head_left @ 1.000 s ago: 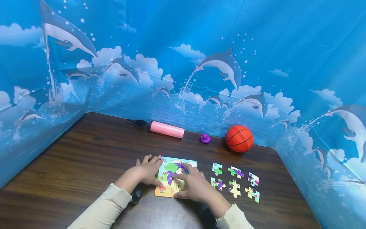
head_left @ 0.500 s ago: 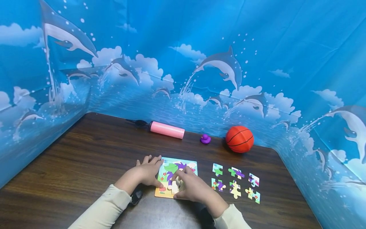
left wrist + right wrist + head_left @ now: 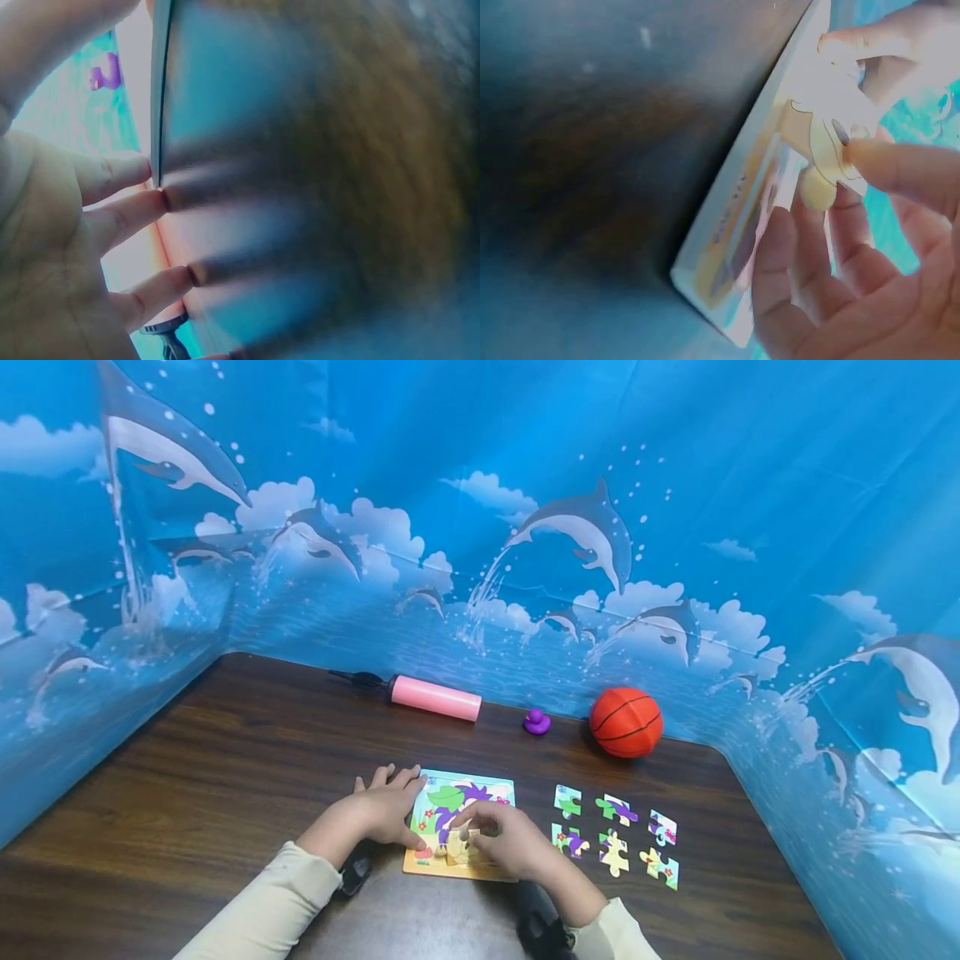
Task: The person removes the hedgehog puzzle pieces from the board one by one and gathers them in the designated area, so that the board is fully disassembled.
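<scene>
Low in the middle of the head view, the right hand (image 3: 501, 843) pinches a puzzle piece (image 3: 821, 139) over the puzzle board (image 3: 461, 802); the flat, relaxed left hand (image 3: 382, 810) steadies its left edge.

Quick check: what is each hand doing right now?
Left hand: open, fingers flat against the puzzle board.
Right hand: pinching a puzzle piece over the board.

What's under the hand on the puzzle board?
The right hand pinches a pale puzzle piece over the puzzle board. Its fingers hide the board beneath.
</scene>
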Available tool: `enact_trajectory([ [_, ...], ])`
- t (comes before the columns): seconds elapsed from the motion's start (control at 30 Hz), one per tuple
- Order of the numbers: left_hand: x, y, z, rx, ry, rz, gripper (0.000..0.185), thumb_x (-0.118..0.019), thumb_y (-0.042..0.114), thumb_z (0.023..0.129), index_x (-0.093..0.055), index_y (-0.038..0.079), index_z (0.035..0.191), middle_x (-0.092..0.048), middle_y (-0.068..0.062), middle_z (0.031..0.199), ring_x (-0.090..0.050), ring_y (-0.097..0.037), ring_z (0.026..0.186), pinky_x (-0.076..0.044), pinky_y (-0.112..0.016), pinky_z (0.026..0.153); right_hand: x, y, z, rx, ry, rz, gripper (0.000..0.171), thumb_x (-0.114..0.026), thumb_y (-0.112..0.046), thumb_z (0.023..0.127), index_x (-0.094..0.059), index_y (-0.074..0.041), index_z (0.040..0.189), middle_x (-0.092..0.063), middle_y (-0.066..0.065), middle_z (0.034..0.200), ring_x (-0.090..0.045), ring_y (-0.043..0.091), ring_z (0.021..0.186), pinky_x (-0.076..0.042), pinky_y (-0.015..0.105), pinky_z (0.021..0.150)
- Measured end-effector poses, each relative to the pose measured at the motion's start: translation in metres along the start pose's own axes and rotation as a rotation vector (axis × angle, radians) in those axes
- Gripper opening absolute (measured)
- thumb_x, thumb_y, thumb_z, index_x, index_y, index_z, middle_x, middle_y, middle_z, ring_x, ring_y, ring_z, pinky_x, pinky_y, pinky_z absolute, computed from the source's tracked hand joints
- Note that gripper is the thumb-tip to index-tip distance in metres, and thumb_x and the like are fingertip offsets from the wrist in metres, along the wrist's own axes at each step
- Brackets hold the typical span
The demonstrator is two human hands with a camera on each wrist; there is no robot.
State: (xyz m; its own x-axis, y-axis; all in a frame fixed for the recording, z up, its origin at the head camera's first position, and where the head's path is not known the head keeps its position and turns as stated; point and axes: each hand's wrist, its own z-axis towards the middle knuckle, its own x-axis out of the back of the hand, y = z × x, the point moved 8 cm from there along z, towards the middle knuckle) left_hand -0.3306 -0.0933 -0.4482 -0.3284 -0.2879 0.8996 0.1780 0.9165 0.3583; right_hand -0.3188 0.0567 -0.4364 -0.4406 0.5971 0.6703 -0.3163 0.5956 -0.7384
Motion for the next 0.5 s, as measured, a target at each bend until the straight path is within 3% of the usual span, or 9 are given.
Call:
enact_trajectory([
  [0.1,0.000,0.001,0.001,0.001,0.014,0.008,0.094,-0.075,0.048,0.065,-0.032,0.010,0.140,-0.022,-0.010,0.147,-0.012,-0.040,0.132,-0.009,-0.070,0.095,0.012,0.008,-0.006,-0.084,0.065,0.178,0.019,-0.064,-0.009,0.082,-0.067,-0.013,0.100,-0.065,-0.001,0.089,-0.061,0.016,0.079,-0.051,0.035,0.067],
  [0.23,0.000,0.003,0.002,-0.007,0.013,0.013,0.094,-0.075,0.048,0.065,-0.032,0.009,0.140,-0.023,-0.010,0.146,-0.013,-0.040,0.131,-0.010,-0.070,0.094,0.026,0.030,-0.021,-0.208,0.112,0.437,0.030,-0.067,-0.016,0.081,-0.064,-0.002,0.107,-0.068,0.008,0.092,-0.065,0.020,0.077,-0.054,0.039,0.065],
  [0.5,-0.001,-0.001,0.004,-0.008,0.022,0.026,0.097,-0.075,0.051,0.064,-0.031,0.009,0.140,-0.022,-0.010,0.146,-0.013,-0.040,0.131,-0.011,-0.071,0.094,0.062,0.092,-0.082,-0.326,0.179,0.583,0.045,-0.065,-0.022,0.082,-0.056,0.007,0.116,-0.065,0.008,0.102,-0.063,0.013,0.079,-0.053,0.034,0.072],
])
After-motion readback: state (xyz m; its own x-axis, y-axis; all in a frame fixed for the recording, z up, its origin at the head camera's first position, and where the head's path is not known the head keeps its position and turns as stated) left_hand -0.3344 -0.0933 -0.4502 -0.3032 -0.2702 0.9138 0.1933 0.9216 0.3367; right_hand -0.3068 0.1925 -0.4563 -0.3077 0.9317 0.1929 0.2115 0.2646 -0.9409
